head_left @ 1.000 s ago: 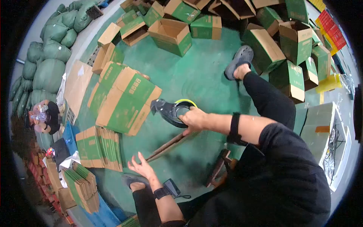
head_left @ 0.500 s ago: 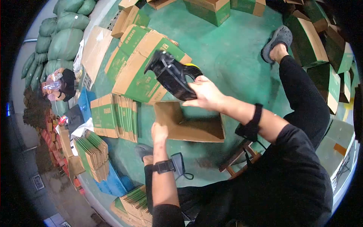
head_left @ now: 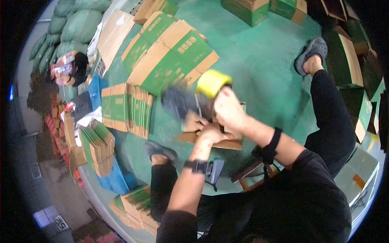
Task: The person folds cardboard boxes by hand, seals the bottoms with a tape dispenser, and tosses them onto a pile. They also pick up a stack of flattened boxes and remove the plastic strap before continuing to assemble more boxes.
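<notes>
A black tape dispenser [head_left: 180, 102] with a bright yellow roll [head_left: 213, 83] is above the cardboard box, blurred by motion. My right hand [head_left: 230, 107] is wrapped round the dispenser at its right side. Below it stands the brown box [head_left: 231, 143], largely hidden by my hands and the dispenser. My left hand [head_left: 208, 131] lies on the cardboard of the box at its near side, fingers spread over a flap.
Flat green-and-brown cartons [head_left: 172, 56] lie beyond the box. Folded carton stacks [head_left: 127, 107] stand to the left, near a blue crate [head_left: 113, 182]. Assembled boxes [head_left: 344, 60] line the right. Another person [head_left: 79, 69] sits far left by green sacks [head_left: 81, 26]. A wooden stool [head_left: 247, 176] is close by.
My left hand has moved right onto the box's cardboard. The dispenser has turned and come down to the box, its yellow roll now facing me. The box opening is now largely covered. The whole view has shifted.
</notes>
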A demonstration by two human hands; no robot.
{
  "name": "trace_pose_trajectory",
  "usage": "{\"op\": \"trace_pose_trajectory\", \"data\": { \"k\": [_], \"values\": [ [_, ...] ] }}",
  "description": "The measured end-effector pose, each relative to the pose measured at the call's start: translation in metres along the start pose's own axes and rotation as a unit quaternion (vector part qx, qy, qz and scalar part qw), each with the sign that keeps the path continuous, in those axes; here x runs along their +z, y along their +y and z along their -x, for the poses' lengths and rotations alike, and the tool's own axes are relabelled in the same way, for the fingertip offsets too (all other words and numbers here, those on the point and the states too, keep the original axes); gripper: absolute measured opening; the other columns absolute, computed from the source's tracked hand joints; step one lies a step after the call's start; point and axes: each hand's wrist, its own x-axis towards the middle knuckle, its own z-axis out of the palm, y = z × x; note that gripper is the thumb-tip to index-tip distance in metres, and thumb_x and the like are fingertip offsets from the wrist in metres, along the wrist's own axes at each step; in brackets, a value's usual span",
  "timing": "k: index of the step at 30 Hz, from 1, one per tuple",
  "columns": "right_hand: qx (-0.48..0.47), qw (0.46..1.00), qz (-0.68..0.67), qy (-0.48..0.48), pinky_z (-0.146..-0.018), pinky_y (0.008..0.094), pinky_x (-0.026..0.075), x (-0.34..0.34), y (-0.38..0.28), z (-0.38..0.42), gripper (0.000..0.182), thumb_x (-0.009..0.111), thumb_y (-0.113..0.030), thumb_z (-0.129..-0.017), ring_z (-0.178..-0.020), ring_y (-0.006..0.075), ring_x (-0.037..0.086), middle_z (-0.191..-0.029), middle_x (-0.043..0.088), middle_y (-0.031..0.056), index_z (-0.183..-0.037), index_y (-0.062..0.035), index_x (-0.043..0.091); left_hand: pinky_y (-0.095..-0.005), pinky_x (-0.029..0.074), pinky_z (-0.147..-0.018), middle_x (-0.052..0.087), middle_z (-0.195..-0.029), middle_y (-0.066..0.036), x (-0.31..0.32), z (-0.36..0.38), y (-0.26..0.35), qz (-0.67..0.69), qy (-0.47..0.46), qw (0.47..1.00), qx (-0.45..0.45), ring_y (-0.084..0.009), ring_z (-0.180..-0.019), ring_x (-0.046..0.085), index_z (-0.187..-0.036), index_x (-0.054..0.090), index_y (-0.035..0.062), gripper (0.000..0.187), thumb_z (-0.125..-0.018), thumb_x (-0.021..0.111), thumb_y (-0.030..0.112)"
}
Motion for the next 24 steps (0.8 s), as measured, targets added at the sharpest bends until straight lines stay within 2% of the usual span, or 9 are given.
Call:
{"op": "trace_pose_trajectory", "data": {
  "k": [3, 5, 7, 9, 11, 13, 22, 23, 24],
  "values": [
    [0.104, 0.993, -0.054, 0.003, -0.079, 0.0419, 0.037, 0.001, 0.034, -0.028, 0.034, 0.063, -0.011, -0.06, -0.076, 0.0322, 0.052, -0.08, 0.057, 0.0147, -0.089, -0.0007, 0.05, -0.0562, 0.022, -0.099, -0.028, -0.129, -0.036, -0.01, -0.007, 0.02, -0.041, -0.046, 0.985, -0.16, -0.0579, -0.122, -0.006, -0.139, 0.006, 0.0147, 0.131, -0.039, 0.078, 0.059],
    [0.197, 0.972, -0.078, -0.1, -0.081, 0.0422, 0.037, 0.023, 0.024, 0.0, 0.038, 0.065, -0.012, -0.062, -0.083, 0.0334, 0.052, -0.085, 0.056, 0.0185, -0.094, 0.0003, 0.048, -0.0559, 0.027, -0.096, -0.01, -0.136, -0.035, -0.018, 0.01, 0.02, -0.062, 0.0, 0.985, -0.163, -0.0543, -0.124, 0.004, -0.138, 0.015, 0.0139, 0.121, -0.044, 0.075, 0.06],
    [0.145, 0.983, -0.111, -0.037, -0.086, 0.0436, 0.036, 0.042, 0.013, 0.044, 0.049, 0.065, -0.01, -0.061, -0.096, 0.0314, 0.051, -0.091, 0.055, 0.0171, -0.107, -0.0031, 0.05, -0.0556, 0.029, -0.094, 0.012, -0.136, -0.033, -0.015, 0.031, -0.009, 0.004, 0.058, 0.998, -0.005, -0.0485, -0.125, 0.017, -0.135, 0.028, 0.0118, 0.098, -0.058, 0.068, 0.058],
    [0.039, 0.995, 0.026, 0.084, -0.089, 0.043, 0.034, 0.049, 0.022, 0.053, 0.035, 0.06, -0.007, -0.056, -0.091, 0.03, 0.052, -0.088, 0.056, 0.0159, -0.09, -0.0017, 0.053, -0.0536, 0.028, -0.095, 0.027, -0.131, -0.031, -0.017, 0.068, -0.044, 0.073, 0.186, 0.98, -0.004, -0.0422, -0.122, 0.028, -0.129, 0.038, 0.0089, 0.069, -0.075, 0.057, 0.048],
    [0.135, 0.987, -0.074, -0.035, -0.093, 0.0425, 0.032, 0.038, 0.014, 0.06, 0.033, 0.057, -0.004, -0.057, -0.098, 0.0312, 0.05, -0.094, 0.056, 0.0171, -0.089, -0.0007, 0.054, -0.0498, 0.025, -0.099, 0.024, -0.133, -0.031, 0.007, 0.081, -0.073, -0.088, 0.44, 0.894, -0.021, -0.0411, -0.123, 0.029, -0.128, 0.038, 0.0034, 0.053, -0.084, 0.049, 0.031],
    [0.154, 0.97, -0.182, -0.049, -0.097, 0.0439, 0.027, 0.035, 0.021, 0.05, 0.04, 0.058, -0.004, -0.063, -0.106, 0.0345, 0.045, -0.102, 0.054, 0.0181, -0.103, -0.0002, 0.052, -0.0458, 0.023, -0.101, 0.022, -0.133, -0.032, 0.021, 0.051, -0.084, 0.083, 0.539, 0.834, 0.088, -0.0427, -0.123, 0.026, -0.126, 0.036, -0.0033, 0.049, -0.086, 0.044, 0.024],
    [0.128, 0.983, -0.105, -0.078, -0.096, 0.044, 0.028, 0.049, 0.005, 0.044, 0.035, 0.055, -0.007, -0.077, -0.108, 0.0309, 0.044, -0.113, 0.051, 0.0127, -0.111, -0.0085, 0.052, -0.0446, 0.029, -0.099, 0.018, -0.132, -0.036, 0.009, -0.018, -0.048, 0.118, 0.538, 0.834, -0.041, -0.0443, -0.12, 0.03, -0.127, 0.027, -0.0088, 0.054, -0.087, 0.045, 0.023],
    [0.314, 0.817, -0.481, -0.049, -0.095, 0.0454, 0.029, 0.098, 0.014, 0.072, 0.03, 0.049, -0.013, -0.082, -0.107, 0.0303, 0.045, -0.113, 0.052, 0.0114, -0.111, -0.0089, 0.052, -0.0452, 0.029, -0.098, 0.017, -0.133, -0.036, 0.01, -0.015, -0.046, 0.107, 0.549, 0.827, -0.047, -0.0444, -0.12, 0.03, -0.127, 0.027, -0.0086, 0.054, -0.087, 0.045, 0.022],
    [0.183, 0.945, -0.253, -0.092, -0.094, 0.0443, 0.03, 0.083, 0.01, 0.06, 0.029, 0.047, -0.016, -0.082, -0.108, 0.0295, 0.045, -0.113, 0.052, 0.0112, -0.11, -0.0081, 0.053, -0.0457, 0.029, -0.099, 0.014, -0.134, -0.034, 0.01, -0.017, -0.05, 0.125, 0.589, 0.799, 0.011, -0.0442, -0.122, 0.028, -0.128, 0.026, -0.0069, 0.056, -0.085, 0.049, 0.02]
  ]
}}
